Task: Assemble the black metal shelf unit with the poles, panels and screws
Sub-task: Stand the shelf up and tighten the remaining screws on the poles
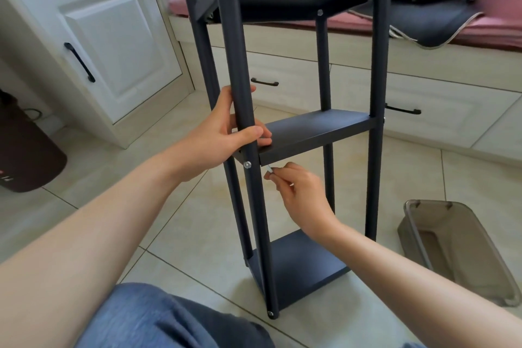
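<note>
Black shelf unit (pixel 282 133): four poles, three panels; left hand (pixel 226 133) grips one pole, right hand (pixel 299 189) pinches a screw (pixel 269 169).

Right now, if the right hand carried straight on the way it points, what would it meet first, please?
Probably the front pole, just below its screw; the right hand points its small metal piece up-left, though depth is unclear.

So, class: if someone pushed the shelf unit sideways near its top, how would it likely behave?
The shelf unit is tall on a narrow bottom panel, so it would probably tip. The tiled floor looks smooth, so it might slide.
</note>
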A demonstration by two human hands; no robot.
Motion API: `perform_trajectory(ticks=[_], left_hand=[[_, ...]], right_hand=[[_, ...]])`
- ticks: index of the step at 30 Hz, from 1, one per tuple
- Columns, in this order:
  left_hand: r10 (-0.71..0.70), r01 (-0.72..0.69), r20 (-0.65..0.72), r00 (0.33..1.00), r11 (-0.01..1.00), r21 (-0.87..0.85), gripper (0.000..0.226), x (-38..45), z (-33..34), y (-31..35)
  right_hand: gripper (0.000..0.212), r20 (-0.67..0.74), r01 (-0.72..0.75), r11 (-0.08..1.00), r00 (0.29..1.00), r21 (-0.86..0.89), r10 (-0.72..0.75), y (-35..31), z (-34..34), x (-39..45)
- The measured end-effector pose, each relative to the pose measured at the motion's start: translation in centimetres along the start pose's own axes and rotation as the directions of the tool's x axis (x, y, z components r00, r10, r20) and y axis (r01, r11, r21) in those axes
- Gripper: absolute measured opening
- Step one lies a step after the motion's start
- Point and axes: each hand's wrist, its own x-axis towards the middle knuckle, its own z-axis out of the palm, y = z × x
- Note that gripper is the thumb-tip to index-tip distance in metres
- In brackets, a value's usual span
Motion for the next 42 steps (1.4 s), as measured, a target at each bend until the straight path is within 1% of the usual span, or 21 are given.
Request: perform_trajectory(ticks=[5,10,18,22,31,36,38,42], left_hand=[[0.013,-0.013,0.007,1.0,0.998,0.06,0.06,0.1,-0.2,-0.1],[0.005,-0.005,-0.002,1.0,0.998,0.059,0.06,0.3,-0.3,-0.1],[-0.02,0.02,-0.026,0.999,1.0,0.007,0.058,0.8,-0.3,-0.3],[-0.033,0.032,-0.043,0.999,0.999,-0.04,0.055,0.9,-0.4,-0.7],[-0.09,0.081,-0.087,0.992,0.992,-0.096,0.052,1.3,-0.8,-1.6],[-0.105,0.1,-0.084,0.991,0.993,-0.059,0.053,1.5,-1.0,-2.3],[-0.113,0.107,-0.081,0.99,0.992,-0.069,0.052,1.5,-1.2,-2.5],[-0.131,0.125,-0.094,0.987,0.99,-0.071,0.055,1.3,-1.6,-2.9]], right_hand=[[0.017,-0.02,0.03,1.0,0.999,-0.002,-0.03,0.1,0.7,0.7],[0.019,-0.074,0.101,0.994,0.992,-0.038,-0.104,0.5,1.4,0.9],[0.014,-0.141,0.167,0.986,0.975,-0.028,-0.169,1.5,2.7,1.4],[0.016,-0.154,0.19,0.982,0.969,-0.022,-0.191,2.0,3.6,1.8],[0.016,-0.141,0.186,0.982,0.973,0.025,-0.181,2.7,5.1,2.7],[0.021,-0.098,0.178,0.983,0.98,0.046,-0.173,3.3,5.1,2.5],[0.022,-0.091,0.178,0.983,0.981,0.051,-0.173,3.4,4.9,2.0],[0.019,-0.075,0.179,0.983,0.982,0.044,-0.176,3.4,4.2,1.1]])
